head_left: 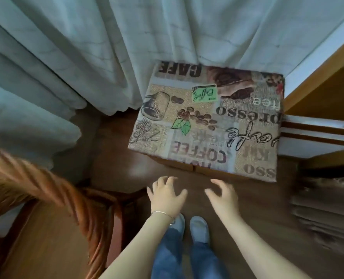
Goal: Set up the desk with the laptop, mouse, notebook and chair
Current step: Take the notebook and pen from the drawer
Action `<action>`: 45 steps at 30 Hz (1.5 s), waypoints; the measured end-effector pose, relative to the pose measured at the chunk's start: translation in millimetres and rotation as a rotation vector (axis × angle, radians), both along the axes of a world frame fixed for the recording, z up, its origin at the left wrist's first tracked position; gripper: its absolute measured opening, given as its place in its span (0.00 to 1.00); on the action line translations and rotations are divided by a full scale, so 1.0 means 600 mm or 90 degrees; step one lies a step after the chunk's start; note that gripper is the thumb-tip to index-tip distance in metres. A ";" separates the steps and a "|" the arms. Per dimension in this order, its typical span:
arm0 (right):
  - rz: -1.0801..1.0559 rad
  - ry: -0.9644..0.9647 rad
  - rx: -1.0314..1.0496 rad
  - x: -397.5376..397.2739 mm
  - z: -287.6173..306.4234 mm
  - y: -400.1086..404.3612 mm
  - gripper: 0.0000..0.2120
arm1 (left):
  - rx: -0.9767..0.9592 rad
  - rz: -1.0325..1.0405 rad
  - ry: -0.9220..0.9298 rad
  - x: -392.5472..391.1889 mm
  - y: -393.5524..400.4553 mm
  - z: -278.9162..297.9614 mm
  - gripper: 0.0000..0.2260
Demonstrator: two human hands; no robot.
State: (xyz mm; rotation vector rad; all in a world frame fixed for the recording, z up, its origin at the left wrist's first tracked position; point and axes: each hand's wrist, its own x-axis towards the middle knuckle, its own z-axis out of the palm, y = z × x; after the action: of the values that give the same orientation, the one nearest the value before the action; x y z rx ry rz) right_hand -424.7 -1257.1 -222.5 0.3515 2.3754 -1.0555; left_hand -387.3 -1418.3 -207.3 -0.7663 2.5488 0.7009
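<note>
While both arms reach forward and down over the dark wooden floor (126,168), the person's left hand (166,195) and right hand (223,195) hover with fingers spread and slightly curled, grasping nothing. Just ahead of the fingertips stands the chair (207,125), seen from above; its seat is covered by a coffee-themed cushion printed with words such as "COFFEE", "CAFE" and "espresso", and a strip of wooden frame shows below the cushion's near edge. Neither hand touches it. A thin bracelet (161,212) circles the left wrist. Pale curtains (86,47) hang behind the chair, brushing its far edge. To the right, a light wooden desk (324,85) borders the seat. A wicker piece (66,198), blurred, fills the lower left. Below the hands are blue jeans (167,258) and pale shoes (199,228).
</note>
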 end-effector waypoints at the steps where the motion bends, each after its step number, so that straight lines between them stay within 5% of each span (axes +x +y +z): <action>1: -0.159 -0.076 -0.132 -0.015 -0.026 -0.010 0.14 | 0.092 0.088 0.018 -0.018 -0.008 -0.036 0.19; 5: -0.690 -0.295 -0.490 -0.075 -0.141 -0.034 0.19 | 0.577 0.667 0.016 -0.099 -0.034 -0.166 0.11; 7: -0.852 -0.312 -0.631 -0.088 -0.199 -0.040 0.23 | 0.820 0.908 0.055 -0.127 -0.041 -0.224 0.07; 9: -0.943 -0.299 -0.721 -0.091 -0.240 -0.045 0.26 | 0.933 1.026 0.119 -0.139 -0.044 -0.272 0.12; 14: -1.054 -0.249 -0.867 -0.103 -0.286 -0.055 0.31 | 1.013 1.065 0.156 -0.149 -0.032 -0.300 0.25; 20: -1.076 -0.229 -0.862 -0.104 -0.295 -0.068 0.25 | 1.046 1.065 0.204 -0.144 -0.030 -0.316 0.35; 39: -1.068 -0.294 -0.808 0.105 -0.257 -0.054 0.26 | 1.015 1.125 0.136 0.073 -0.020 -0.279 0.35; 45: -0.965 -0.368 -0.643 0.122 -0.211 -0.040 0.22 | 0.936 1.092 0.141 0.088 -0.016 -0.218 0.30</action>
State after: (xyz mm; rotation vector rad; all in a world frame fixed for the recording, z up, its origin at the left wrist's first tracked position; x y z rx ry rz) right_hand -351.8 -1281.1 -348.9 1.7842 0.5413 -2.0942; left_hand -334.4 -1427.8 -337.8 -1.9022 0.2122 2.5153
